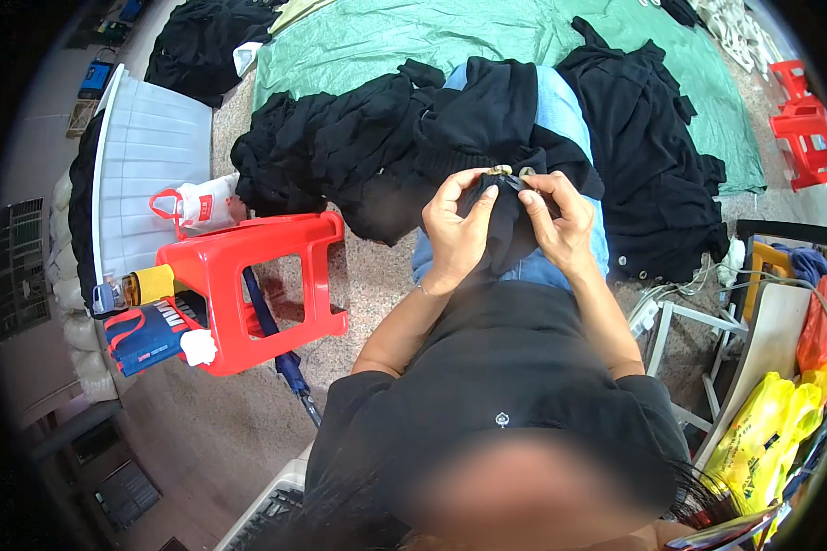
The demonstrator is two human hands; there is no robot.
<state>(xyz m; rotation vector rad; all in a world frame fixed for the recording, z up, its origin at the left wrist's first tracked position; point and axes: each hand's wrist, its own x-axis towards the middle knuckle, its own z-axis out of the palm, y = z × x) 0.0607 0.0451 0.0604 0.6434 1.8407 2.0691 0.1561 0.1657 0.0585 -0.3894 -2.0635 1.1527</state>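
A black knit garment (482, 115) with ribbed edging lies across my lap, over blue jeans (565, 101). My left hand (459, 225) is closed in a pinch on a gathered edge of it, close to a pale button (499, 170). Thumb and forefinger of my right hand (562, 222) pinch the same dark cloth beside a second round button (526, 173). The two hands are a short gap apart, with cloth bunched between them. Whether the right fingertips also hold something small is too fine to make out.
Black garments pile up at left (340, 151) and right (648, 156), partly on a green sheet (368, 55). A red stool (239, 285) on my left carries a bottle and blue bag. Close by stands a pale plastic bin (152, 138). A yellow bag (767, 432) lies at right.
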